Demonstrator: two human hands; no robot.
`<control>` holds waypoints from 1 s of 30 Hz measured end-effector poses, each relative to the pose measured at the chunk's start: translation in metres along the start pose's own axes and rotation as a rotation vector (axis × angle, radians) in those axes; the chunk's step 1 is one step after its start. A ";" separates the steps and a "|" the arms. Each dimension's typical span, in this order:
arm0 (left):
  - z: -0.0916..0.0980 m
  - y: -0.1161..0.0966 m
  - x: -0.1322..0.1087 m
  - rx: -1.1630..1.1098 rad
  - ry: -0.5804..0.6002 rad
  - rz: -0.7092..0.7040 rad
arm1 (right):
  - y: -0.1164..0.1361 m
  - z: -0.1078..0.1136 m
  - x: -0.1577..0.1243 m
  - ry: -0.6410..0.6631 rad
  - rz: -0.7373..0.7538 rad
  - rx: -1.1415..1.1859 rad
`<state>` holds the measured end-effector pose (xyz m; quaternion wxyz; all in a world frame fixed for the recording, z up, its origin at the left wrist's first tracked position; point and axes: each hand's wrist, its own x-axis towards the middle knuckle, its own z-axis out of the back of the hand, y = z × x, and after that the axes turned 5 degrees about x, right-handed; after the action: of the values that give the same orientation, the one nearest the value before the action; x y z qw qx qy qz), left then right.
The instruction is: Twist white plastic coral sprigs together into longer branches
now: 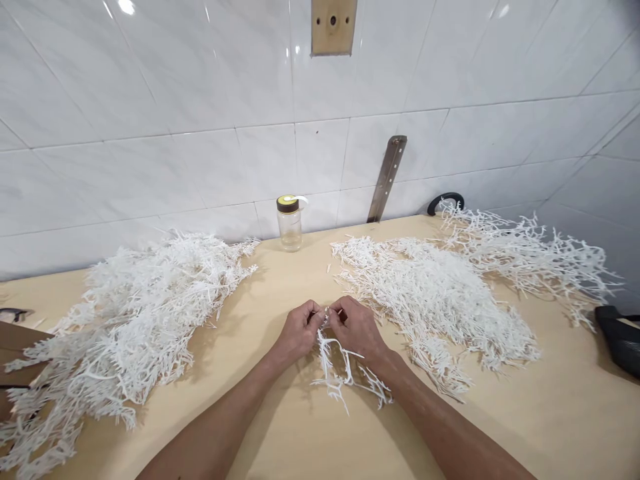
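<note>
At the middle of the table, my left hand (301, 328) and my right hand (357, 327) meet with thumbs and forefingers pinched on the top of a white branching plastic sprig (334, 377). Its forked strands hang down between my wrists toward the table. The fingers hide the exact spot they grip. On the left spreads a large heap of fluffy white sprigs (150, 320). To the right of my right hand lies a pile of shorter white sprigs (440, 293), with barer white branches (535, 257) behind it.
A clear jar (290, 227) with a yellow and black lid stands by the tiled wall. A metal strip (387, 179) leans there, near a black ring-shaped object (445, 200). A black object (620, 337) sits at the right edge, a brown box (20, 347) at the left.
</note>
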<state>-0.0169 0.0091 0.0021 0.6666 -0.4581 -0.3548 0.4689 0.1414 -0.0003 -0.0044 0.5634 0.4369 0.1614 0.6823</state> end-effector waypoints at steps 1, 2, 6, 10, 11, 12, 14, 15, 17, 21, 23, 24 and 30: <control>0.000 0.000 -0.001 -0.027 0.004 0.007 | -0.001 0.002 0.002 -0.037 -0.046 -0.007; 0.001 0.000 -0.001 -0.054 0.007 0.013 | -0.004 0.005 0.004 -0.083 -0.103 -0.016; 0.001 0.001 -0.002 -0.167 0.000 0.060 | -0.018 0.028 0.013 -0.208 -0.240 -0.014; 0.000 0.002 0.000 -0.280 -0.008 0.093 | -0.019 0.040 0.014 -0.250 -0.145 -0.037; 0.000 0.002 0.000 -0.293 -0.015 0.097 | -0.015 0.039 0.012 -0.226 -0.090 -0.016; 0.000 0.002 0.000 -0.303 -0.021 0.099 | -0.010 0.037 0.010 -0.181 -0.031 0.017; 0.000 0.002 0.000 -0.310 -0.032 0.105 | 0.002 0.030 0.005 -0.037 0.063 0.102; 0.000 0.002 0.000 -0.307 -0.036 0.109 | 0.008 0.026 0.003 0.024 0.097 0.135; 0.000 0.001 -0.001 -0.296 -0.051 0.111 | 0.016 0.019 -0.001 0.077 0.124 0.169; 0.000 0.001 -0.001 -0.269 -0.073 0.096 | 0.017 0.012 -0.003 0.065 0.133 0.159; 0.000 0.000 -0.001 -0.260 -0.067 0.092 | 0.015 0.012 -0.003 0.067 0.128 0.149; 0.000 0.000 -0.001 -0.257 -0.062 0.090 | 0.013 0.012 -0.003 0.070 0.124 0.143; -0.003 -0.002 -0.004 -0.096 -0.107 0.034 | 0.011 0.010 -0.005 0.073 0.136 0.050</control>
<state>-0.0147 0.0043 0.0027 0.6158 -0.4699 -0.4043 0.4864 0.1422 -0.0108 0.0076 0.4985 0.4357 0.1686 0.7302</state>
